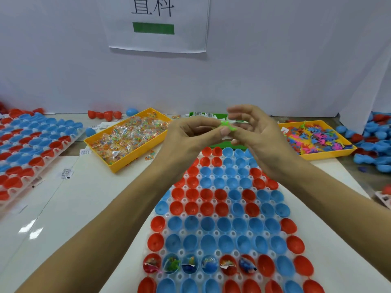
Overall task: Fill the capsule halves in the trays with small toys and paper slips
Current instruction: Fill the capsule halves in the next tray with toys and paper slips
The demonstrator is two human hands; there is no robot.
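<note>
Nearest us on the counter (pixel 88 208), the capsule tray (pixel 220 233) holds red and blue halves, six near-row ones filled. Above its far end, our left hand (pixel 186 134) and right hand (pixel 256 132) meet, their fingers pinching a green toy (pixel 227 125) with a paper slip (pixel 237 122). Beyond sit two yellow bins (pixel 118 163).

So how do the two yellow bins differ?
The left bin holds small clear packets of multicoloured beads; the right bin holds loose flat toys in pink, blue, yellow and orange. The left bin sits skewed to the table edge, the right bin less so. Paper slips lie around the left bin. Both are shallow, yellow, rectangular, and flank the capsule tray.
</note>
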